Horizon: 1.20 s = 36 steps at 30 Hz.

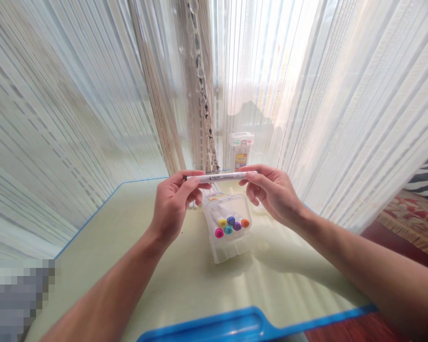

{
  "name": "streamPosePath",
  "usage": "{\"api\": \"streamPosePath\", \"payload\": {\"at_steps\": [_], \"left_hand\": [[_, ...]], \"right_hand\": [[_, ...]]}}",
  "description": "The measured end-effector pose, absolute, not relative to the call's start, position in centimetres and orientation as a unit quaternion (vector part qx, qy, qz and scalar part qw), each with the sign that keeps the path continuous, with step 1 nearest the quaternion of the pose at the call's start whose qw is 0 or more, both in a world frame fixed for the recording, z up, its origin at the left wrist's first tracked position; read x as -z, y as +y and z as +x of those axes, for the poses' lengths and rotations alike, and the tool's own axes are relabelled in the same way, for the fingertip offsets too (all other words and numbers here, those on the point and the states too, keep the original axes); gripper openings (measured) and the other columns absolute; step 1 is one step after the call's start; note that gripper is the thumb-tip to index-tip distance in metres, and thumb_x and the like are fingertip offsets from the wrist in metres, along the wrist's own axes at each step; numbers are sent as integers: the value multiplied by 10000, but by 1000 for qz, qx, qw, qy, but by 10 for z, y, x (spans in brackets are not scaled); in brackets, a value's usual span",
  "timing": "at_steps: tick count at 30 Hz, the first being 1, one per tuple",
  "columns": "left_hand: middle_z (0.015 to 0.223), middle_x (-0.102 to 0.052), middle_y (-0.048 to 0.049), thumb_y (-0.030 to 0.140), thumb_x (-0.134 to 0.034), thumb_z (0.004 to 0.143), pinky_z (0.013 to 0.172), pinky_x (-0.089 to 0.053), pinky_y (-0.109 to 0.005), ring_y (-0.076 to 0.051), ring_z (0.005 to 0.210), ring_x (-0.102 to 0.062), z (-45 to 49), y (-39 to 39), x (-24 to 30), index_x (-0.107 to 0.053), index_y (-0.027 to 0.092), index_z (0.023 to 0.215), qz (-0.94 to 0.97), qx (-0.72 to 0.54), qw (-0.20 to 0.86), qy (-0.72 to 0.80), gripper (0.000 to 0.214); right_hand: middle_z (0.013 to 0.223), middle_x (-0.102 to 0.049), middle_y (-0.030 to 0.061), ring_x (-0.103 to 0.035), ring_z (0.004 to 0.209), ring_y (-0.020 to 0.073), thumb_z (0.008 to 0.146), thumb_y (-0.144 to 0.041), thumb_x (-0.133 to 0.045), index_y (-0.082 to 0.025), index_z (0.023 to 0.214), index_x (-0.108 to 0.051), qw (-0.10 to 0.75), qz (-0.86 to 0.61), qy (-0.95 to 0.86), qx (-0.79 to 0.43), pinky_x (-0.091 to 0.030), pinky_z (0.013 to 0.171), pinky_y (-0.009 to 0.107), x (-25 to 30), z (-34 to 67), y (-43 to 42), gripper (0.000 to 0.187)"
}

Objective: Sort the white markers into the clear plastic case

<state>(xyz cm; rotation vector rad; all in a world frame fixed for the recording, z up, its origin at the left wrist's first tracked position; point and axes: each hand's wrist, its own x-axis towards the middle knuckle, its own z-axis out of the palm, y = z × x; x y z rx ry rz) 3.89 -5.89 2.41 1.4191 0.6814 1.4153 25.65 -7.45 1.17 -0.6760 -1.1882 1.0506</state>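
A white marker pen (224, 177) is stretched level between my two hands, above the far part of the table. My left hand (176, 199) pinches its left end between thumb and fingers. At the other end, my right hand (271, 190) grips it the same way. Small dark print runs along the barrel. Just below and nearer to me, a clear plastic case (231, 254) lies on the table with several markers inside. Their round caps face me: a yellow cap (222, 223), a pink cap (218, 232), an orange cap (245, 223), and blue, teal and purple ones.
A second clear case (241, 154) with a yellow label stands upright at the table's far edge. The pale green table (128, 256) has a blue rim and a blue front tray (207, 327). String curtains (92, 95) hang behind. Patterned fabric (413, 218) shows at the right.
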Motion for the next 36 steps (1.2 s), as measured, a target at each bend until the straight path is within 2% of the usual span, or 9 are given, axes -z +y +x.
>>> {"api": "streamPosePath", "payload": {"at_steps": [5,11,15,20,27,32,36], "left_hand": [[689,-707,-26,226,-790,795,557,-436,-215,-89,557,-556,39,-58,-22,-720,128,951,597,-575,477,291,197],[734,-711,-11,196,-857,721,536,-435,-213,-82,550,-552,38,-57,-22,-732,140,958,600,-583,469,283,274],[752,-729,-27,203,-860,723,528,-429,-214,-78,532,-547,38,-56,-23,-743,141,984,593,-588,475,277,293],[697,-721,-41,254,-824,775,535,-435,-213,-88,538,-565,39,-59,-25,-739,132,929,579,-590,490,277,214],[706,-732,-50,266,-790,801,519,-421,-209,-92,541,-565,39,-60,-25,-735,137,911,586,-580,486,289,178],[642,-700,-20,275,-808,779,500,-403,-195,-75,514,-510,40,-58,-23,-719,142,877,614,-562,460,309,188],[600,-680,-16,313,-810,776,476,-378,-188,-82,510,-510,41,-58,-23,-699,147,827,612,-558,455,327,206]], "right_hand": [[642,-662,-10,-520,416,56,752,-250,-877,-142,915,-758,641,-302,-532,-464,-384,390,192,-9,257,-74,229],[647,-666,-27,-504,416,56,723,-217,-895,-148,1032,-763,642,-291,-527,-474,-395,397,203,-11,256,-75,343],[671,-682,-24,-512,419,57,735,-209,-886,-157,1019,-773,645,-279,-529,-475,-399,391,204,-12,255,-75,309],[671,-680,-19,-513,409,51,753,-218,-875,-153,958,-774,642,-274,-533,-478,-388,383,196,-12,254,-75,238],[693,-727,32,-519,379,65,816,-306,-817,-141,923,-745,633,-291,-532,-481,-368,350,197,-15,255,-78,209],[612,-693,5,-539,386,79,783,-325,-853,-157,835,-703,633,-294,-541,-470,-381,353,188,-12,254,-76,231],[600,-685,-5,-552,399,80,818,-344,-830,-163,824,-689,628,-301,-547,-465,-398,358,179,-9,253,-74,230]]}}
